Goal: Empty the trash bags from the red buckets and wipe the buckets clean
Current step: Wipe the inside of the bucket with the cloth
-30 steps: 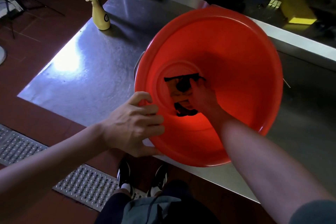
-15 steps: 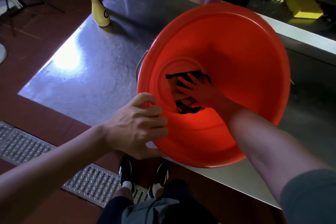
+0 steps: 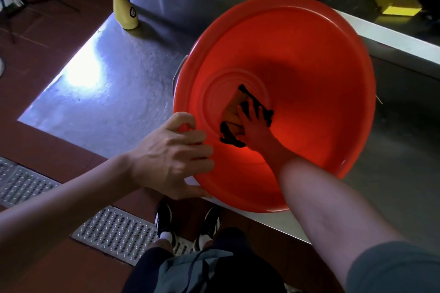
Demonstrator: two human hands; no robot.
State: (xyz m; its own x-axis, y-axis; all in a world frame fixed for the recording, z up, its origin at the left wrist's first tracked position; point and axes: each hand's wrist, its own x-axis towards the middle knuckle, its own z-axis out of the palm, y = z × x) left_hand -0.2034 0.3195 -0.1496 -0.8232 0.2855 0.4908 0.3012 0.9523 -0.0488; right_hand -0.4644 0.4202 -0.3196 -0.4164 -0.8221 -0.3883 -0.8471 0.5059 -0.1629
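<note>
The red bucket (image 3: 309, 59) on the bench (image 3: 119, 83) is gripped at its rim by the left hand (image 3: 171, 157); inside it, a cloth (image 3: 234, 123) is pressed flat by the right hand (image 3: 254, 126), fingers spread

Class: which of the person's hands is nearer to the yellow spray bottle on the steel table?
Left. The left hand grips the red bucket's near rim, on the spray bottle's side; the right hand presses a cloth inside the bucket, farther away.

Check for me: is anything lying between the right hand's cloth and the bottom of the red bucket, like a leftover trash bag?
Nothing visible. The right hand presses the dark cloth straight onto the bare floor of the red bucket; no bag or debris shows inside. The left hand grips the near rim, clear of the wiping path.
</note>
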